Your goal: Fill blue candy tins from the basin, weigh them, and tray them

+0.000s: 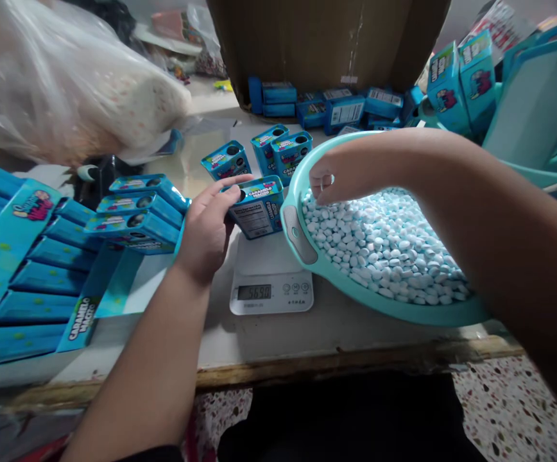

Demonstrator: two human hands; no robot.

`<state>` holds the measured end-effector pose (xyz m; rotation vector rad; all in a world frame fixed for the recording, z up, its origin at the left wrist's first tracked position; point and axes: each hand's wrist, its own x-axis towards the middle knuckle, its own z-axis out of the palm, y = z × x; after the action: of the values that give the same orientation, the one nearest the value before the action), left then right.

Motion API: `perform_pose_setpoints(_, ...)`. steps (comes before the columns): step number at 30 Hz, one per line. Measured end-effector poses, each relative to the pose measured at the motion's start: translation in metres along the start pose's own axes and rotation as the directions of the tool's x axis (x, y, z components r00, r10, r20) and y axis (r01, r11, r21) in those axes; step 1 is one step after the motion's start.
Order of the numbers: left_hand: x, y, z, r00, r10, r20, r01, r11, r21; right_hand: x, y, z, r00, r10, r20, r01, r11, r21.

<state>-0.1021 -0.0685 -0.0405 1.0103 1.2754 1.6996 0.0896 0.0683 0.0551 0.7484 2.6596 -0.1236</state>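
Left hand (208, 221): grasping a blue Caramelo Macizo box (259, 215), thumb over the top edge by the round opening, palm at its left end. The box sits over the plate of the white digital scale (273, 301), printed side panel facing the wearer, slightly tilted; whether its full weight bears on the plate cannot be told. Display lit, digits not safely legible.

Right hand (324, 179): to the right of the scale and beyond it, over the near-left part of the teal basin (379, 311), fingers curled in among or just above the pale blue tablets (384, 237). Cannot tell whether it is closed on any or loosely cupped. The box lies to its left, well apart from it, past the basin rim.

Step in hand, by my judgement: portioning tablets into the box by weight. The next move would call for a small pick of tablets carried over the rim to the opening, thumb kept clear of it and the left hand light enough not to skew the reading.

Farther out: behind the scale, three upright boxes (292, 154) with round openings, then a cardboard carton (326, 45) with loose boxes (346, 114). Left of the scale, three stacked boxes (163, 231), then a printed display tray (35, 218) of more.
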Motion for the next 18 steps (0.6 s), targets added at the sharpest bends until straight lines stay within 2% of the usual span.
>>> perform_pose_setpoints(4, 0.012, -0.004, -0.015, 0.989, 0.071, -0.127, -0.081, 0.994, -0.076, 0.003, 0.006, 0.003, 0.999, 0.035, 0.02, -0.035, 0.999, 0.007)
perform_pose_setpoints(9, 0.023, 0.002, -0.039, 0.946, 0.155, -0.286, -0.182, 0.981, -0.072, 0.003, 0.001, 0.001, 0.998, 0.061, 0.03, -0.061, 0.998, -0.019)
perform_pose_setpoints(13, 0.026, 0.001, -0.046, 0.935, 0.164, -0.314, -0.192, 0.979, -0.061, 0.002, -0.002, 0.001, 0.998, 0.051, 0.041, -0.049, 0.998, -0.044)
perform_pose_setpoints(18, 0.026, -0.002, -0.044, 0.936, 0.13, -0.328, -0.155, 0.987, -0.051, 0.002, -0.004, 0.001, 0.997, 0.07, 0.011, -0.07, 0.997, -0.039)
